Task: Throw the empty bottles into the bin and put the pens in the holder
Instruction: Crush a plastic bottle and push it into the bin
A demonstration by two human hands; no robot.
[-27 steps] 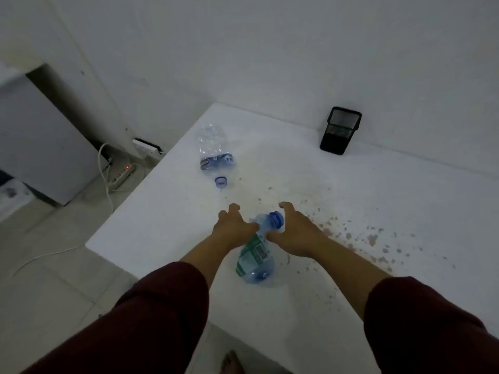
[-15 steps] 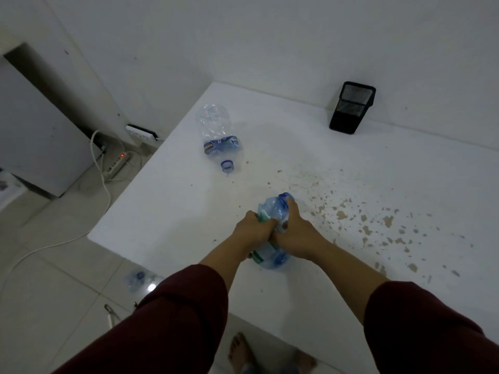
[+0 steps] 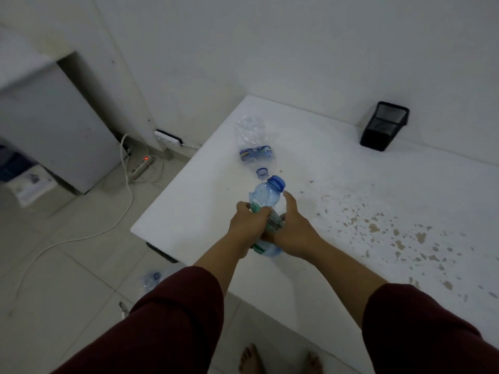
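Note:
Both my hands hold a clear plastic bottle (image 3: 266,194) with a blue cap and a green label, lifted above the white table (image 3: 337,211). My left hand (image 3: 249,224) wraps its middle from the left, my right hand (image 3: 293,229) grips it from the right with the thumb raised. A second, crushed empty bottle (image 3: 253,147) with a blue label lies on the table farther back, its open neck pointing at me. A black mesh pen holder (image 3: 384,126) stands at the back against the wall. No pens or bin are in view.
A third bottle (image 3: 151,279) lies on the tiled floor below the table's near-left corner. A power strip (image 3: 140,166) with white cables runs across the floor at left, beside a grey cabinet (image 3: 54,125). The table's right part has brown chipped spots. My bare feet show at the bottom.
Both hands closed around the near bottle and raised it off the table, tilting its cap up and away. The view shifted, so the floor bottle came into sight.

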